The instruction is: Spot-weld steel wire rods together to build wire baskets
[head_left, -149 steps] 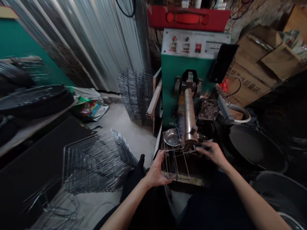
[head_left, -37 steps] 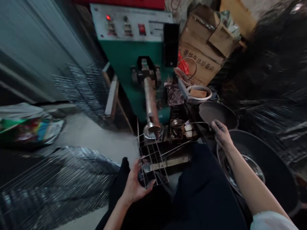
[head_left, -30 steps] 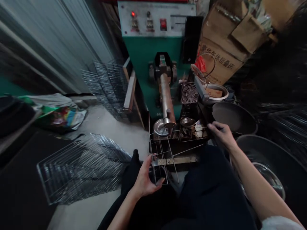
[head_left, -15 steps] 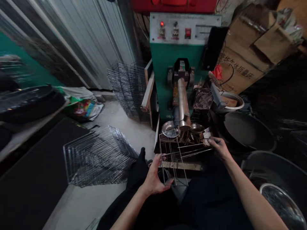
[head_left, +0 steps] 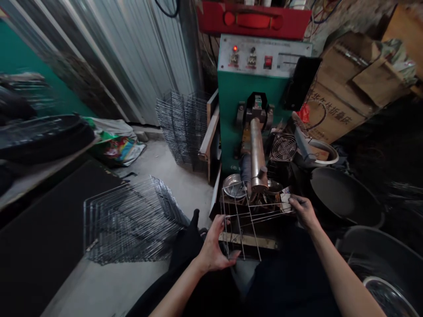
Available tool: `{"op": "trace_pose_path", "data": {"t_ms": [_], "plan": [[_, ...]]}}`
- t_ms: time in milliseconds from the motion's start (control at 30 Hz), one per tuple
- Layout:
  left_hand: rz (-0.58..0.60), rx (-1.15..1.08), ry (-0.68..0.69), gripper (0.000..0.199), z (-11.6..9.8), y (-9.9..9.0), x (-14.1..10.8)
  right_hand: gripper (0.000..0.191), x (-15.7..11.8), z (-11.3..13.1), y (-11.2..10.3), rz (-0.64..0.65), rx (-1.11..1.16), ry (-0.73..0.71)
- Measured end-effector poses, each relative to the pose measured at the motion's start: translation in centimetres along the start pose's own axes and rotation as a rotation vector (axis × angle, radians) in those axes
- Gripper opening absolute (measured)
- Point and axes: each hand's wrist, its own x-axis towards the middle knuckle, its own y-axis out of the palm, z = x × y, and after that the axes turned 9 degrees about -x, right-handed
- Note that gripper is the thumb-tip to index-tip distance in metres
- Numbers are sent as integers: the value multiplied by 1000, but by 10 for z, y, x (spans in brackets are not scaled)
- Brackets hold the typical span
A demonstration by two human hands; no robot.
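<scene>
A wire rack of thin metal rods is held between my hands, below the machine's metal cylinder. My left hand grips its left side, with the thumb and fingers curled around the rods. At the right, the fingertips of my right hand pinch the ends of several thin rods that run across from the rack. Whether these rods are fixed to the rack cannot be told. The cylinder juts out from a green machine with a lit red lamp. A metal bowl sits behind the rack.
A stack of bent wire racks stands at my left, and another stack leans by the corrugated wall. On the right are a round black pan, a large dark tub, a small fan and a cardboard box.
The view has tilted up a little, so the machine sits lower and the red case above shows more. Both hands keep their hold, with the rack turned slightly.
</scene>
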Motion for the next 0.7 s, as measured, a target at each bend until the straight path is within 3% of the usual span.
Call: {"op": "trace_pose_path", "data": {"t_ms": [700], "plan": [[40,-52,-47,108,6,2,22,59,10,-10,-3,-11,78,47]]}}
